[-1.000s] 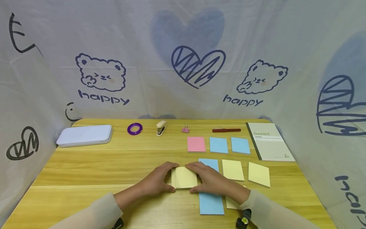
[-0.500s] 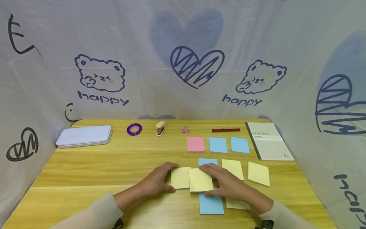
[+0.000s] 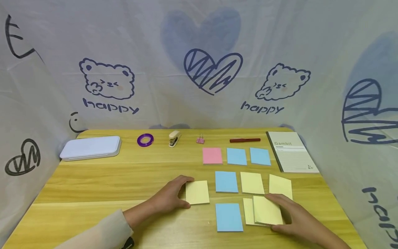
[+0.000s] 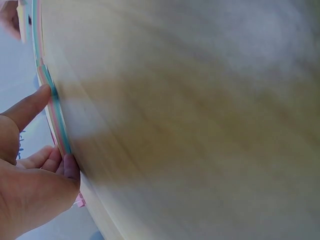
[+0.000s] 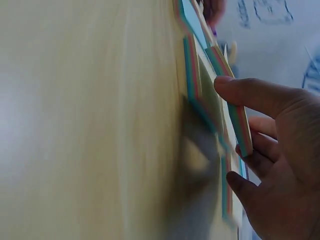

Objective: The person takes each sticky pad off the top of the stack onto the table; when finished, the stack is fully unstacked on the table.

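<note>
My left hand grips the left side of a yellow-topped sticky note pad on the table. In the left wrist view that pad's edge shows teal, pink and yellow layers, with thumb and fingers at two of its sides. On the right, my right hand pinches another yellow-topped sticky note pad. This held pad overlaps a yellow pad below it, whose left strip shows. Tilted and striped, the held pad appears above other pads in the right wrist view.
Two blue pads form a column between my hands, with more yellow pads to the right. Behind lie a pink pad, blue pads, a notebook, pen, binder clip, stapler, purple tape roll and white case.
My right hand has carried a yellow-topped pad rightward from above the left pad, past the blue column, to over the front yellow pad. My left hand has stayed at its pad.
</note>
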`<state>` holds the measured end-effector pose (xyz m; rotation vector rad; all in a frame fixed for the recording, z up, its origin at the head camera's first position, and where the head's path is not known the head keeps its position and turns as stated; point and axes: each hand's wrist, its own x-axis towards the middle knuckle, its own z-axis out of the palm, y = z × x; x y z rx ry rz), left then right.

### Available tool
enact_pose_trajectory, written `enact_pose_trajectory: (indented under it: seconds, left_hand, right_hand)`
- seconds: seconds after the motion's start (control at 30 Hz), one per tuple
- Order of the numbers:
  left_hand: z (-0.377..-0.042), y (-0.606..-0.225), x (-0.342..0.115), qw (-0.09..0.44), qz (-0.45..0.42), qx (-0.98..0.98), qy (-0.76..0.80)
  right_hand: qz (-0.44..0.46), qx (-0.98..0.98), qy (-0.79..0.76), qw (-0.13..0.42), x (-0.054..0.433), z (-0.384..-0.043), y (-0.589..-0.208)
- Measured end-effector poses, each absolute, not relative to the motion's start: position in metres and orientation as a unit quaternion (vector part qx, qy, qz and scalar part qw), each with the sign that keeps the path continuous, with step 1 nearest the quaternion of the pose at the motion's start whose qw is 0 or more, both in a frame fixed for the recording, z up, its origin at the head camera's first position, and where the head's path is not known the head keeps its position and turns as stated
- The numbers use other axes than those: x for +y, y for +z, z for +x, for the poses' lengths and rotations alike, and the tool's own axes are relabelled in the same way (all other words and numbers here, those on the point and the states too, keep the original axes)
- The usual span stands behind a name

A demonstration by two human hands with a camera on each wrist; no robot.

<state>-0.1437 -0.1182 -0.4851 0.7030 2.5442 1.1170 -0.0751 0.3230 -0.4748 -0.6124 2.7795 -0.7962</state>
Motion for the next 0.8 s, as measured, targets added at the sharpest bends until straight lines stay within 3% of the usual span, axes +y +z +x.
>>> enact_pose_trajectory:
  seconds: [0.17, 0.43, 0.67, 0.8]
  left_hand:
    - [-0.143, -0.485, -0.120, 0.137, 0.239, 0.879, 0.389]
    - [-0.142, -0.484, -0.120, 0.133, 0.238, 0.879, 0.391]
    - [-0.140, -0.487, -0.119, 0.139, 0.238, 0.879, 0.388]
    - [-0.140, -0.486, -0.120, 0.141, 0.243, 0.877, 0.389]
  right_hand:
    - [-0.131, 0.935, -0.296, 0.148, 0.355, -0.061, -0.477]
    - [-0.100, 0.935, -0.284, 0.186, 0.379, -0.061, -0.484]
    - [-0.134, 0.940, -0.256, 0.184, 0.380, -0.060, -0.484]
    - [-0.107, 0.944, -0.256, 0.180, 0.373, -0.059, -0.471]
